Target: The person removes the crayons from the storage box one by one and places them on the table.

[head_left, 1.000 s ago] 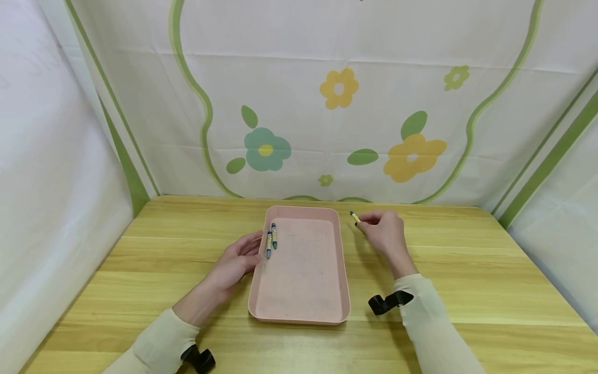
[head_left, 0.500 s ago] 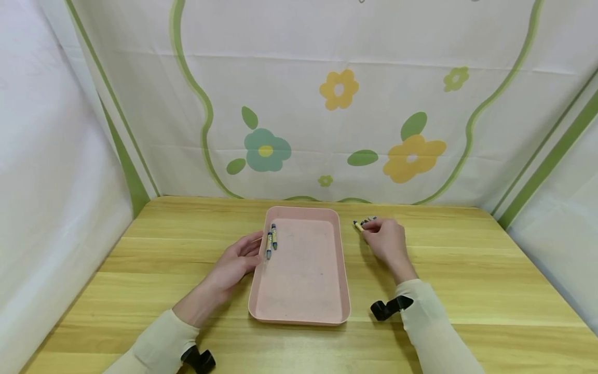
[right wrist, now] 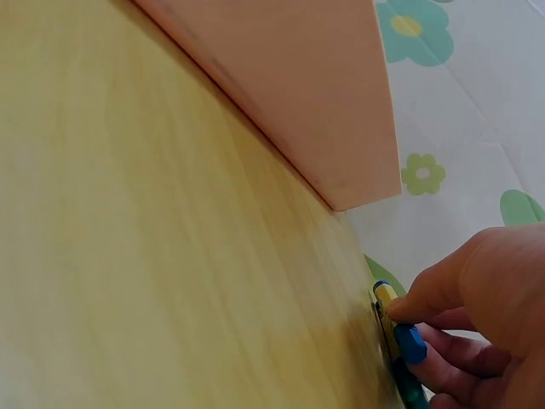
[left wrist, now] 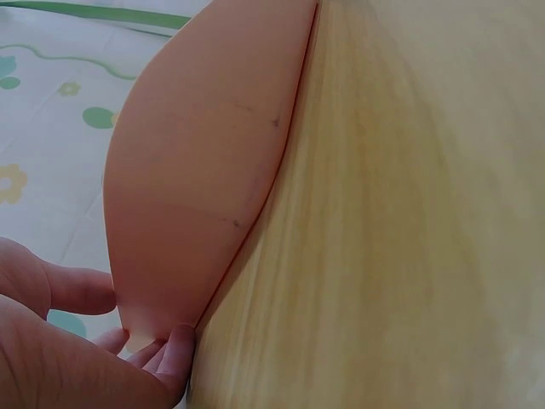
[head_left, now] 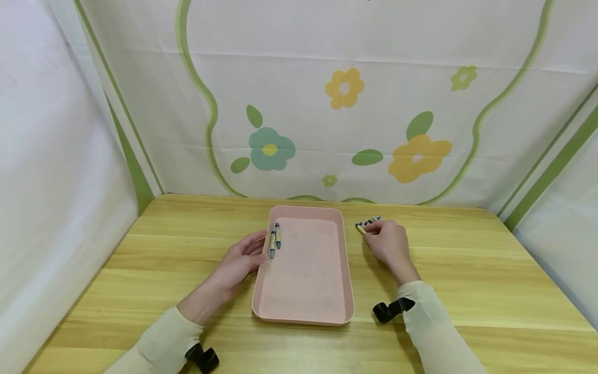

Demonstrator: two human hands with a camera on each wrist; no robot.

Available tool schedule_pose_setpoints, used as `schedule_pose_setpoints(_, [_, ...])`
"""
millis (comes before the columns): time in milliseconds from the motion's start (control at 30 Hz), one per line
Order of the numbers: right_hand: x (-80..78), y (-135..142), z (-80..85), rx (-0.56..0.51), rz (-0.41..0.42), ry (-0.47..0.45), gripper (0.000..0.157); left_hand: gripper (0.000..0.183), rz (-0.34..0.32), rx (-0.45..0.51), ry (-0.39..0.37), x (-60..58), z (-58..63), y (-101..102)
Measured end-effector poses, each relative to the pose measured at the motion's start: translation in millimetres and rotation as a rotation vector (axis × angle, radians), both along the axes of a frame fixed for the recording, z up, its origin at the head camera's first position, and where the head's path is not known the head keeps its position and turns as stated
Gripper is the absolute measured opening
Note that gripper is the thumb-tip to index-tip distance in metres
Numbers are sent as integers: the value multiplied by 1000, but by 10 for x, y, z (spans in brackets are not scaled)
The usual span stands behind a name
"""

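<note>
Wood-grain table (head_left: 486, 270): your left hand (head_left: 240, 265), fingers relaxed, touches pink tray (head_left: 306, 285); right hand (head_left: 389, 241) pinches blue-ended crayon (head_left: 361, 228) right of tray, near other crayons (head_left: 367, 223). Likely lining up; next probably calls for gentle release.

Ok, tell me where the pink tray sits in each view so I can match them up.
Head: the pink tray is low in the middle, between both hands.
Left wrist: its outer wall runs from the top edge down to the left hand at lower left.
Right wrist: its side comes in from the top, above and left of the right hand.
Shared landmark: the flowered backdrop.
</note>
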State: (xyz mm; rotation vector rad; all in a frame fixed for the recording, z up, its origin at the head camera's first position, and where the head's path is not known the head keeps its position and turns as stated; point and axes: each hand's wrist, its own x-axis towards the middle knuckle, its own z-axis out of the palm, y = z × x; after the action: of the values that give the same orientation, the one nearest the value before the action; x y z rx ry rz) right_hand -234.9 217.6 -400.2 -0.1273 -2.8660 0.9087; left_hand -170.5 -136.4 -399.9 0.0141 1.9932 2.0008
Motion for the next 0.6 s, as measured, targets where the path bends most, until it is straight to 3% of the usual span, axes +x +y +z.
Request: schedule_pose_setpoints(600, [-22,39,-38,43,-6,16,20,65,15,2,-5,-12,-35,-1])
